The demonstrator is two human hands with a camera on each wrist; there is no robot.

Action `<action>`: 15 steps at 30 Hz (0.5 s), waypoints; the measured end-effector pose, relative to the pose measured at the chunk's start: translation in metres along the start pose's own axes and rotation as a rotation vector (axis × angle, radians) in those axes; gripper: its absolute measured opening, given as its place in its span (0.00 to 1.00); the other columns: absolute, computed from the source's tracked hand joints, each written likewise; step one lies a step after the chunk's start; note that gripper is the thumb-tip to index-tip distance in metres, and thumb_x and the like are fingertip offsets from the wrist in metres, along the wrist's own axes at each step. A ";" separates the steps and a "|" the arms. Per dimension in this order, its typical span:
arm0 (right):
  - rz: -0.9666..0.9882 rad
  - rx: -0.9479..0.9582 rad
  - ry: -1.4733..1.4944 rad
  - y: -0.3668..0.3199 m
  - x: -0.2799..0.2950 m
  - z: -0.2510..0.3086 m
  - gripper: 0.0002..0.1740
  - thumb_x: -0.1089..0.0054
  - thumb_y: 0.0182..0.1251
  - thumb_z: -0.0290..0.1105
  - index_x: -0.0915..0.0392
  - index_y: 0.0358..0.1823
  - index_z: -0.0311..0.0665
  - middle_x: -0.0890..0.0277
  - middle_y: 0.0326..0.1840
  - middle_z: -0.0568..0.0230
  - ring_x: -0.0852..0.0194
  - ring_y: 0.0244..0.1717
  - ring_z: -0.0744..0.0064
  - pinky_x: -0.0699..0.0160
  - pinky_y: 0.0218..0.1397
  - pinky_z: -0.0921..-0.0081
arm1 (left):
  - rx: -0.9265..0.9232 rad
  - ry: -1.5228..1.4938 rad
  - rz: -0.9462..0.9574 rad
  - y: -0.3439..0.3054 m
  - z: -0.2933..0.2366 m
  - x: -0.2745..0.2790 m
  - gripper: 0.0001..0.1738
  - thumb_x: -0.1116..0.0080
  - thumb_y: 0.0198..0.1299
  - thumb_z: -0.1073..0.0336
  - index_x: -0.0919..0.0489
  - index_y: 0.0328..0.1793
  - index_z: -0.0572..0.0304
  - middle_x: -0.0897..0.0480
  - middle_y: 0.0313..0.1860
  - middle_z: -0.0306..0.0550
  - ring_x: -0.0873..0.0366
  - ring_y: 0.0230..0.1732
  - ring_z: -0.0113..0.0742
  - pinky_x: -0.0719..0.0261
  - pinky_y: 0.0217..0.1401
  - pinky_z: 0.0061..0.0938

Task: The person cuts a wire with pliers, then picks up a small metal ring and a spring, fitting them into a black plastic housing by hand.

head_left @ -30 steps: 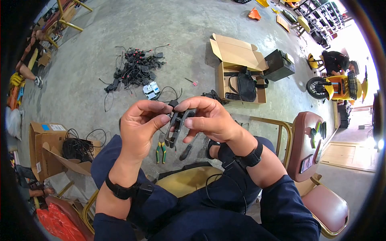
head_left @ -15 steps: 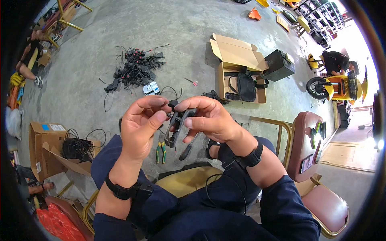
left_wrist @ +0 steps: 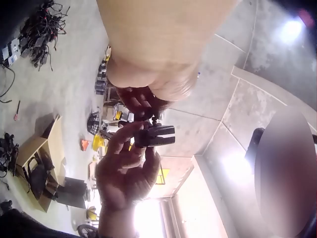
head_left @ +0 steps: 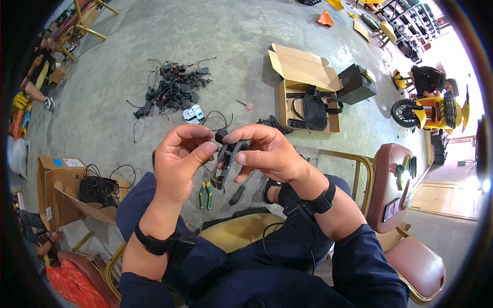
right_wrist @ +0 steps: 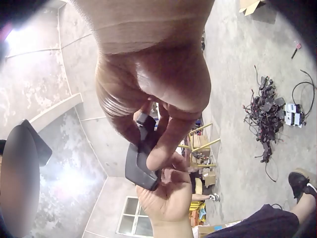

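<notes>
My right hand (head_left: 267, 154) pinches a black clamp-like bracket (head_left: 222, 167) between thumb and fingers, up in front of my lap. Two dark arms of the bracket point downward in the head view. At its top is a small round black knob (head_left: 221, 135), between the fingertips of both hands. My left hand (head_left: 177, 159) has its curved index fingertip right at this knob, with the thumb a little lower. Whether the left fingers grip the knob I cannot tell. In the right wrist view the broad black face of the bracket (right_wrist: 141, 168) shows under the right thumb.
Green-handled pliers (head_left: 205, 194) and a dark-handled screwdriver (head_left: 238, 194) lie on the floor below. Beyond are a heap of black cabled parts (head_left: 177, 87), a white-and-blue box (head_left: 193, 115) and a carton (head_left: 336, 123) holding a black bag. A chair (head_left: 387, 185) stands at right.
My left fingers have drawn back slightly from the bracket, thumb and index shifting at the knob. The knob now looks rounder and turned. My right hand has stayed in place with the bracket.
</notes>
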State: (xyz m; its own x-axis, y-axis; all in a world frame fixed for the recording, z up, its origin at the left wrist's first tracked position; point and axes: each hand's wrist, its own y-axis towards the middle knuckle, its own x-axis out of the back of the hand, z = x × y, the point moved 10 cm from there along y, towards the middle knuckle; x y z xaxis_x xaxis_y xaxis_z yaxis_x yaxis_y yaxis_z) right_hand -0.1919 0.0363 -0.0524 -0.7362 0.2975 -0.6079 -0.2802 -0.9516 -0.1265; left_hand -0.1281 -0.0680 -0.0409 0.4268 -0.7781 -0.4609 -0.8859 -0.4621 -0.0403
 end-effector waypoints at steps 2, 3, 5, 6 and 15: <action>-0.009 0.001 0.006 0.000 -0.001 0.001 0.18 0.50 0.59 0.16 0.31 0.52 0.30 0.28 0.48 0.52 0.23 0.46 0.60 0.12 0.38 0.69 | 0.012 0.008 0.011 0.000 0.001 -0.002 0.14 0.40 0.51 0.80 0.26 0.45 0.65 0.21 0.40 0.45 0.22 0.43 0.30 0.23 0.46 0.21; -0.018 0.002 0.012 0.000 -0.001 0.002 0.18 0.50 0.58 0.16 0.31 0.52 0.30 0.28 0.48 0.52 0.23 0.46 0.60 0.12 0.38 0.69 | -0.010 -0.001 0.014 0.000 -0.001 -0.004 0.14 0.40 0.52 0.80 0.25 0.45 0.65 0.21 0.40 0.44 0.22 0.42 0.30 0.23 0.45 0.20; -0.019 0.020 0.001 0.000 -0.001 0.003 0.18 0.48 0.59 0.18 0.30 0.53 0.32 0.26 0.46 0.55 0.22 0.43 0.65 0.13 0.37 0.72 | -0.032 -0.011 0.017 0.000 -0.004 -0.006 0.14 0.40 0.52 0.80 0.25 0.45 0.64 0.21 0.39 0.44 0.22 0.41 0.30 0.23 0.45 0.20; -0.020 0.039 -0.010 0.000 -0.001 0.004 0.18 0.46 0.60 0.21 0.29 0.53 0.33 0.24 0.44 0.57 0.22 0.40 0.71 0.14 0.37 0.75 | -0.025 -0.025 0.010 0.000 -0.004 -0.005 0.14 0.40 0.51 0.81 0.25 0.45 0.64 0.21 0.39 0.44 0.22 0.42 0.30 0.23 0.45 0.20; -0.016 0.028 0.000 0.000 -0.002 0.004 0.18 0.46 0.59 0.21 0.29 0.53 0.34 0.25 0.45 0.59 0.23 0.43 0.71 0.14 0.37 0.74 | -0.068 -0.006 0.047 0.001 -0.007 -0.008 0.13 0.41 0.51 0.82 0.25 0.44 0.65 0.22 0.40 0.44 0.22 0.42 0.30 0.23 0.46 0.20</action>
State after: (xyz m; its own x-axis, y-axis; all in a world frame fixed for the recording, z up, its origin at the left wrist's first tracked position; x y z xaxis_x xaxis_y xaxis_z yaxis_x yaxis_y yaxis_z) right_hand -0.1928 0.0364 -0.0481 -0.7314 0.3122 -0.6063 -0.3084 -0.9444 -0.1142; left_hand -0.1311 -0.0651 -0.0314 0.3836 -0.7971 -0.4663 -0.8904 -0.4531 0.0421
